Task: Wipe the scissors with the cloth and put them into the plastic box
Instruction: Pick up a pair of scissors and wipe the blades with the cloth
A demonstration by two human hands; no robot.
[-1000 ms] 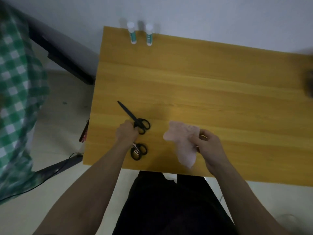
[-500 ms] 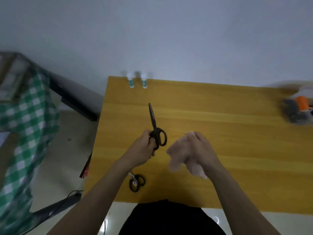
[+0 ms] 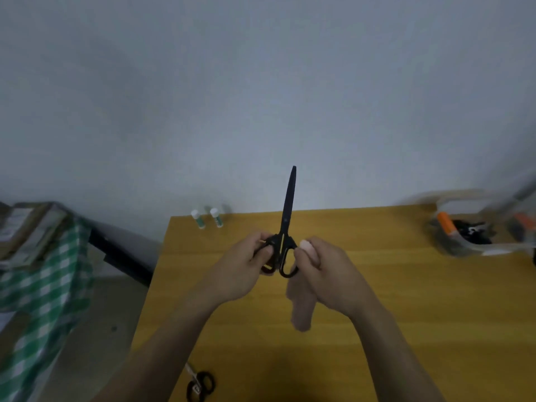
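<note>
Scissors (image 3: 288, 207) now upright, cloth (image 3: 303, 306) alongside

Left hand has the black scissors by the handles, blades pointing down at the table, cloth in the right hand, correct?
Not quite. In the head view the left hand holds the black scissors with blades pointing up, away from the table. The cloth is in the right hand.

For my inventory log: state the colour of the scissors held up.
Black all over, blades and handles alike, on the scissors; the head view shows it.

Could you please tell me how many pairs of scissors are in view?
2 clearly: black scissors held upright in the left hand, small scissors at the table's near edge. The plastic box may hide more.
</note>
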